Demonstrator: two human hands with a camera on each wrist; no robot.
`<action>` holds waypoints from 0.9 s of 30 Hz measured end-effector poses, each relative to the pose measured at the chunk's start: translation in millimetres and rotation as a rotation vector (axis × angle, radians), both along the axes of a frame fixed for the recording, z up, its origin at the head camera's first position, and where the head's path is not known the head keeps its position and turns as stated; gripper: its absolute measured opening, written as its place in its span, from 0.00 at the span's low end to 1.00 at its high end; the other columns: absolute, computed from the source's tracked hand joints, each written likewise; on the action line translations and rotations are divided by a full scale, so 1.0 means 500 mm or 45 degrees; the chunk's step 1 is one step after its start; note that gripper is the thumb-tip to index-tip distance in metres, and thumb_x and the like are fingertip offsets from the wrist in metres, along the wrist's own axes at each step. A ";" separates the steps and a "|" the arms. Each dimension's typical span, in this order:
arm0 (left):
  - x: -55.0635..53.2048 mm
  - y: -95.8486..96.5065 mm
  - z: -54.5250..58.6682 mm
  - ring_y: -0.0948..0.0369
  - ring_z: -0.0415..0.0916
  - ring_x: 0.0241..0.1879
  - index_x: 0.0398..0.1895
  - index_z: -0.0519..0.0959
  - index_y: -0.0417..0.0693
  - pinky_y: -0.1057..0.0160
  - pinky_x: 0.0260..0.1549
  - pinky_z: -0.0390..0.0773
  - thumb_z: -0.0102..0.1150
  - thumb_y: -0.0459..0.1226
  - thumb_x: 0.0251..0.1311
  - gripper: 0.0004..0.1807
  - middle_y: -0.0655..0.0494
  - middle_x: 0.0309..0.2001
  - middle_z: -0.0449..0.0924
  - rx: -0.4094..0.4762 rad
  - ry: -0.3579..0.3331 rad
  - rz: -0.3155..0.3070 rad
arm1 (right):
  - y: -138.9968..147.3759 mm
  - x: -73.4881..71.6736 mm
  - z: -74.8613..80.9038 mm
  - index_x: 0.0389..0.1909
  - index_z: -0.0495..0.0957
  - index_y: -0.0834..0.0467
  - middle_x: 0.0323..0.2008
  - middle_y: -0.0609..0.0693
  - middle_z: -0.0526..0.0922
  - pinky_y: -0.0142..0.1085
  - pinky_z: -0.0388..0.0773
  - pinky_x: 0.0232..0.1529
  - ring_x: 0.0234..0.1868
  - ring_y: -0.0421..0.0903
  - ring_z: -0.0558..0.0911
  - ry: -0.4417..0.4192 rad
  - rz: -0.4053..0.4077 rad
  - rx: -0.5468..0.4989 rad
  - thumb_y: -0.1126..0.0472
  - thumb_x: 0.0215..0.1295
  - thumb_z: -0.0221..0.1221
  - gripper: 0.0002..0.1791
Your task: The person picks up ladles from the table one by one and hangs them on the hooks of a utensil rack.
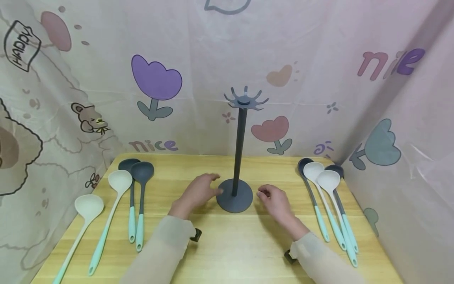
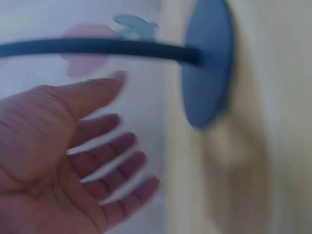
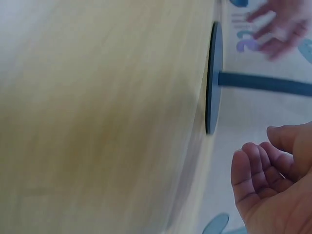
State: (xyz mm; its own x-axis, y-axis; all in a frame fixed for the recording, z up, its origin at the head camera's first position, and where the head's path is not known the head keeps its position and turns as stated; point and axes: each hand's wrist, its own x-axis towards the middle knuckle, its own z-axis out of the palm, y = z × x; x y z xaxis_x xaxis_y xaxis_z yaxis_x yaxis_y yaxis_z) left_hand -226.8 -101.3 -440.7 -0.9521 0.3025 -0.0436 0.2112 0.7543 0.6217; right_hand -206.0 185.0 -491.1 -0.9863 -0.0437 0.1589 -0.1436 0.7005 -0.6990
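A dark grey utensil stand point(image 1: 239, 146) rises from a round base point(image 1: 227, 203), with a ring of curved hooks point(image 1: 245, 103) on top and nothing hanging from them. My left hand point(image 1: 197, 192) hovers just left of the base, fingers spread and relaxed; the left wrist view shows its thumb point(image 2: 100, 92) apart from the post. On the other side is my right hand point(image 1: 278, 203), its fingers point(image 3: 243, 175) loosely bent, with nothing held. The right wrist view shows a gap between that hand and the stand.
At the left lie two white utensils point(image 1: 88, 207) and two dark ladles point(image 1: 142, 172), all with mint handles. Several similar dark and white utensils point(image 1: 328, 180) lie grouped at the right. A printed curtain point(image 1: 213, 59) hangs behind the wooden table point(image 1: 227, 244).
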 end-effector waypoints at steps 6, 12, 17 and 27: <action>-0.019 0.075 0.070 0.47 0.77 0.66 0.78 0.69 0.49 0.47 0.61 0.81 0.71 0.45 0.68 0.37 0.47 0.70 0.76 0.313 0.117 -0.023 | 0.067 0.009 0.010 0.44 0.88 0.57 0.39 0.50 0.90 0.41 0.83 0.41 0.38 0.44 0.85 -0.022 -0.085 0.090 0.58 0.75 0.64 0.08; -0.017 0.115 0.091 0.50 0.84 0.56 0.62 0.78 0.46 0.49 0.55 0.85 0.68 0.42 0.71 0.21 0.49 0.56 0.84 0.425 0.209 -0.048 | 0.136 0.019 0.011 0.47 0.87 0.60 0.42 0.55 0.91 0.50 0.84 0.44 0.41 0.52 0.88 -0.052 -0.179 0.221 0.58 0.77 0.60 0.11; -0.010 0.119 0.089 0.52 0.89 0.49 0.55 0.82 0.49 0.52 0.49 0.88 0.63 0.43 0.75 0.12 0.53 0.47 0.89 0.445 0.257 0.012 | 0.188 0.022 0.010 0.45 0.87 0.65 0.41 0.61 0.90 0.55 0.83 0.44 0.39 0.57 0.87 -0.037 -0.234 0.368 0.61 0.76 0.58 0.12; -0.011 0.116 0.086 0.59 0.79 0.31 0.45 0.87 0.49 0.62 0.30 0.76 0.65 0.43 0.73 0.08 0.56 0.35 0.89 0.366 0.409 0.052 | 0.259 0.019 0.012 0.30 0.81 0.67 0.26 0.63 0.83 0.55 0.79 0.28 0.27 0.59 0.82 -0.043 -0.344 0.631 0.66 0.72 0.55 0.12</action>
